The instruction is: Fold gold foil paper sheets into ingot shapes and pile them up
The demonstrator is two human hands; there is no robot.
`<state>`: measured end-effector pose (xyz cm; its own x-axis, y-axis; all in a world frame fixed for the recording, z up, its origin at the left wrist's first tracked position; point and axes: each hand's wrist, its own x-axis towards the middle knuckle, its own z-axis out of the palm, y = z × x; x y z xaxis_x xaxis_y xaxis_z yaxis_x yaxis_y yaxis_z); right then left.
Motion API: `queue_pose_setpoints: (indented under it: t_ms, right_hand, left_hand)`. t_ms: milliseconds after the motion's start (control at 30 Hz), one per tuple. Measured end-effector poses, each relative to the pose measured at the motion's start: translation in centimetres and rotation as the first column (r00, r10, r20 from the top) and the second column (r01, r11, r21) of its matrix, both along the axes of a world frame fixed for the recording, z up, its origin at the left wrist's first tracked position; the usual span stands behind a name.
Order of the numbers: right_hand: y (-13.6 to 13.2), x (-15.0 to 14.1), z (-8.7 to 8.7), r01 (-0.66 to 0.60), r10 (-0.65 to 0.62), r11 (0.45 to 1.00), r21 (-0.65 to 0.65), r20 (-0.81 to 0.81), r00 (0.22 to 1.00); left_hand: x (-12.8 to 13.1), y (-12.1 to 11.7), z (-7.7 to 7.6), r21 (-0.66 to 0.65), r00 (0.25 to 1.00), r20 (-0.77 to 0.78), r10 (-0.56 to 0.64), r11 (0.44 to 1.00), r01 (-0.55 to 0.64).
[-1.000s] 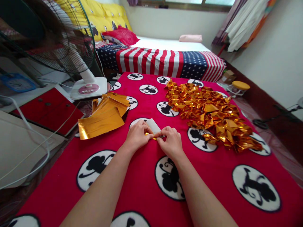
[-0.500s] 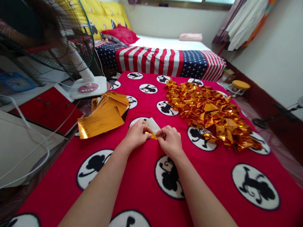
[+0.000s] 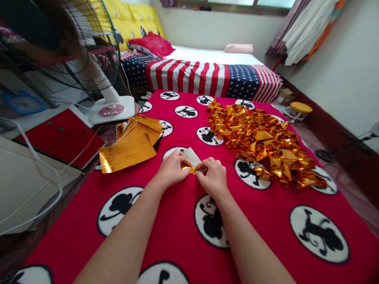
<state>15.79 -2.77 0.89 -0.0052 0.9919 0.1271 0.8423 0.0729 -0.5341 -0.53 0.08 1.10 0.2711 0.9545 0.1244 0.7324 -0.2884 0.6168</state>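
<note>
Between my hands is a sheet of gold foil paper [image 3: 192,156], its pale back facing up and a gold fold along the near edge. My left hand [image 3: 174,167] pinches the left part of that fold between thumb and fingers. At the right end, my right hand [image 3: 212,174] pinches the same edge, the fingertips of both hands close together. To the left lies a fanned stack of gold foil sheets [image 3: 127,154]. On the right, many folded gold foil pieces [image 3: 260,138] lie in crowded rows.
A red cloth with round monkey prints [image 3: 171,228] covers the table. At the left edge stands a white-based electric fan [image 3: 111,108], beside a red board [image 3: 59,136] and a white cable [image 3: 38,157]. Beyond the table is a bed with a striped, starred cover [image 3: 189,75]; a yellow stool [image 3: 301,107] stands at right.
The gold fold at the sheet's near edge looks slightly more turned up, and the fingertips have shifted a little along it. Both hands stay in nearly the same place.
</note>
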Motion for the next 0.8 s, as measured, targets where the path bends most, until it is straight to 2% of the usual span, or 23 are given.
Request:
queue_pose_setpoints:
  t_ms: [200,467,633,800]
  right_hand:
    - [0.0,0.2,-0.2,-0.003,0.003,1.000,-0.001,-0.010,1.000]
    - [-0.1,0.2,-0.1,-0.011,0.011,1.000,0.005,-0.013,1.000]
    - [-0.1,0.2,-0.2,-0.012,0.012,1.000,0.003,-0.005,1.000]
    - [-0.1,0.2,-0.3,-0.007,0.007,1.000,0.008,-0.007,1.000]
  left_hand:
    - [0.3,-0.2,-0.1,0.004,0.999,-0.022,0.024,1.000,-0.024]
    - [-0.8,0.5,0.2,-0.084,0.995,0.056,-0.081,0.993,0.086]
    - [-1.0,0.4,0.5,-0.069,0.989,0.102,-0.107,0.991,0.114]
    - [-0.5,0.3,0.5,-0.090,0.989,0.142,-0.052,0.994,0.065]
